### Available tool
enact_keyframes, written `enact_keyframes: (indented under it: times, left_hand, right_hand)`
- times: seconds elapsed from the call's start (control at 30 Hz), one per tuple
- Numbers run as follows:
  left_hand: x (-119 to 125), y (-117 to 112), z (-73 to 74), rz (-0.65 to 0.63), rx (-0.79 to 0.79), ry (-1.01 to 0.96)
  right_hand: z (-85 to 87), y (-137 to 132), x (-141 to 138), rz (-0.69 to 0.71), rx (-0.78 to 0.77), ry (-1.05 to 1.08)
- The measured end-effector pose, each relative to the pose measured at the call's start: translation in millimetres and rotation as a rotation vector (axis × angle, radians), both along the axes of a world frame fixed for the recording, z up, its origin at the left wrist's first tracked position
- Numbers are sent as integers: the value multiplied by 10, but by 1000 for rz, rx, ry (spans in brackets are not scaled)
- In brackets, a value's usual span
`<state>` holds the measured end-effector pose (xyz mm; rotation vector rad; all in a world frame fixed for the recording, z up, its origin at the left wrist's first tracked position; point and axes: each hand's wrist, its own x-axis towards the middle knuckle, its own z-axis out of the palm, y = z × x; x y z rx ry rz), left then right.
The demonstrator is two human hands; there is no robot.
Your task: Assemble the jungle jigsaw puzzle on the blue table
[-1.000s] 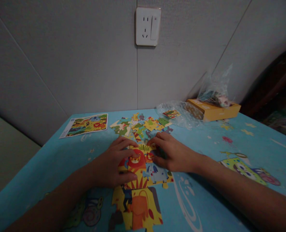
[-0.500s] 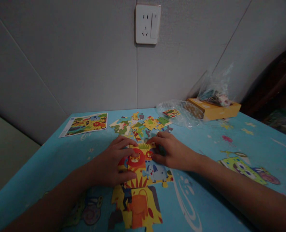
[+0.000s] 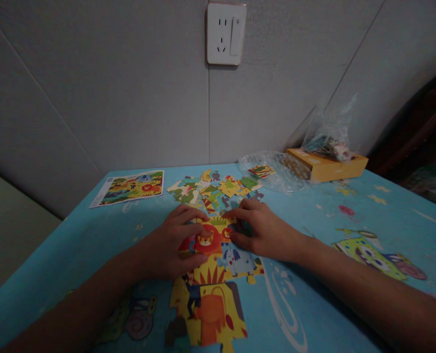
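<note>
Joined jigsaw puzzle pieces (image 3: 212, 274) lie flat in front of me, showing a lion, an elephant and a figure in dark clothes. My left hand (image 3: 175, 242) rests on their left side, fingers spread, fingertips touching the lion piece (image 3: 206, 242). My right hand (image 3: 256, 225) comes in from the right. Its forefinger and thumb span a puzzle piece with a small lion (image 3: 226, 234) at the upper right of the joined part; the other fingers curl under and are partly hidden. Loose puzzle pieces (image 3: 212, 190) are heaped just beyond both hands.
A printed picture sheet (image 3: 129, 189) lies at the back left. Toward the back right are bubble wrap (image 3: 287, 179) with a small pictured piece (image 3: 262, 170) and a yellow box (image 3: 335, 169) topped by a clear plastic bag (image 3: 330, 132). A patterned blue cloth (image 3: 324, 304) covers the table.
My left thumb has shifted slightly upward and inward on the joined pieces. The right hand stays almost where it was, and the view has tilted very slightly.
</note>
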<state>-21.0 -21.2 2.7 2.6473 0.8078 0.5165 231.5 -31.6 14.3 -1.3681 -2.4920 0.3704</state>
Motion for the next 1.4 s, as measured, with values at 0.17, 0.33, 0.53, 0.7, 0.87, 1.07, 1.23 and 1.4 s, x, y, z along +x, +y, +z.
enact_keyframes:
  times: [0.17, 0.33, 0.53, 0.7, 0.87, 1.07, 1.23, 1.4]
  left_hand:
    - [5, 5, -16, 12, 32, -32]
    - [-5, 32, -25, 39, 59, -34]
    - [-4, 57, -14, 50, 64, -46]
    - [-15, 60, -27, 43, 68, -62]
    - [-13, 48, -41, 48, 68, -60]
    - [0, 37, -27, 46, 55, -65]
    - [5, 32, -14, 47, 54, -64]
    - [6, 23, -15, 55, 46, -53]
  right_hand:
    - [107, -218, -110, 100, 66, 13]
    - [139, -507, -238, 349, -43, 16]
    - [137, -546, -247, 529, -97, -18]
    - [162, -399, -151, 448, -271, 210]
    - [121, -132, -29, 107, -274, 271]
    - [89, -33, 10, 58, -217, 148]
    - [98, -48, 7, 107, -160, 105]
    - [33, -66, -21, 77, -68, 131]
